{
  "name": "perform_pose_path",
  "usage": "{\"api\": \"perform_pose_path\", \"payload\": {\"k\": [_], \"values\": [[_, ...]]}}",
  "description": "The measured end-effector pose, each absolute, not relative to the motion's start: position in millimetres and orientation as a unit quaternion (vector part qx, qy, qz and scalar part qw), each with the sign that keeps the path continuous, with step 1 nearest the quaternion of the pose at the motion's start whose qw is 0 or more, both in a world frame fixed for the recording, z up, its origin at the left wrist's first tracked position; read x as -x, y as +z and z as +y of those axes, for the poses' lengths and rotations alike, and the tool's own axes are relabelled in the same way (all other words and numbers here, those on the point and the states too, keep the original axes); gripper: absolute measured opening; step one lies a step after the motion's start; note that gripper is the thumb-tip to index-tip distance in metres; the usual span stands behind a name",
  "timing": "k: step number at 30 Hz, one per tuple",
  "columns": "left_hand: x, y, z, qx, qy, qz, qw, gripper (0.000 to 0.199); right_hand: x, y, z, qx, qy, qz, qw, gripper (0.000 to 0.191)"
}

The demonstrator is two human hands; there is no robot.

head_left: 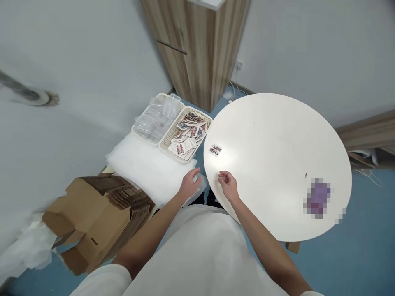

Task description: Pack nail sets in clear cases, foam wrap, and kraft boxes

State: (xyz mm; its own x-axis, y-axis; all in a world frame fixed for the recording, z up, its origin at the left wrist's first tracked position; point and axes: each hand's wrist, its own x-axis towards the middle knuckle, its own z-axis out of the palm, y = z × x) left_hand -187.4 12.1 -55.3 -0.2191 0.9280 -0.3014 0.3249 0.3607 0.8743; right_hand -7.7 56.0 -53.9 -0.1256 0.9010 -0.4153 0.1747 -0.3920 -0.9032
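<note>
My left hand (189,183) hovers between the stack of white foam sheets (135,158) and the table, thumb and fingers apart, holding nothing visible. Over the left rim of the round white table (274,139) is my right hand (228,186), its fingers loosely curled with a gap to the thumb; I see nothing in it. A small white card (215,150) with rows of dark red shapes lies on the table just beyond that hand. Many similar cards (187,139) fill a cream plastic basket (168,151) ahead of my left hand.
A second basket (135,128) holds clear plastic bags (160,117). Flattened brown cardboard boxes (101,218) are stacked at the lower left. A wooden cabinet (200,53) stands behind. On the table's right lies a blurred purple item (317,197); a shelf (370,131) is beyond.
</note>
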Motion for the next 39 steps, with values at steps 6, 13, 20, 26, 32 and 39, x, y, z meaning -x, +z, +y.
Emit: {"api": "perform_pose_path", "payload": {"k": [6, 13, 20, 26, 32, 39], "values": [[212, -35, -8, -0.448, 0.35, 0.724, 0.389, 0.04, 31, -44, 51, 0.532, 0.616, -0.501, 0.294, 0.025], [279, -11, -26, -0.501, 0.281, 0.717, 0.395, 0.042, 100, -28, 69, 0.486, 0.607, -0.58, 0.243, 0.028], [355, 6, -27, -0.512, 0.243, 0.739, 0.363, 0.049, 176, -6, 67, 0.428, 0.61, -0.651, 0.145, 0.04], [397, 1, -11, -0.486, 0.293, 0.76, 0.317, 0.046, 205, -12, 77, 0.423, 0.643, -0.619, 0.157, 0.039], [430, -8, 25, -0.438, 0.36, 0.78, 0.266, 0.042, 246, -34, 120, 0.426, 0.662, -0.595, 0.16, 0.047], [470, -13, 104, -0.41, 0.349, 0.809, 0.235, 0.043, 321, -43, 171, 0.411, 0.714, -0.539, 0.176, 0.065]]}}
